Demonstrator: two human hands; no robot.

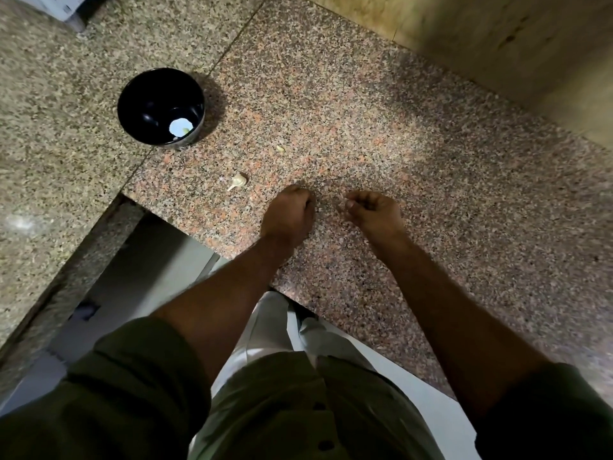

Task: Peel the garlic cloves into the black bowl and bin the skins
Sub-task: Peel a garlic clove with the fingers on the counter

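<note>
— Looking at the left hand (288,210), what are the fingers doing?

— They are curled under, knuckles up, resting on the speckled granite counter (431,180) near its front edge. Whether they pinch anything I cannot tell; the fingertips are hidden.

— And the right hand (373,210)?

— Loosely curled too, thumb and fingertips bent towards the left hand, a small gap between the two hands. Nothing shows in its grip, though the view is too blurred to be sure.

— Where is the garlic?

— One unpeeled clove (238,181), pale with a papery tail, lies on the counter just left of the left hand, apart from it. A small yellowish bit (280,148) lies farther back.

— The black bowl (132,104)?

— Upright, at the back left, well apart from both hands. A bright glare spot and something small and pale sit at its bottom.
</note>
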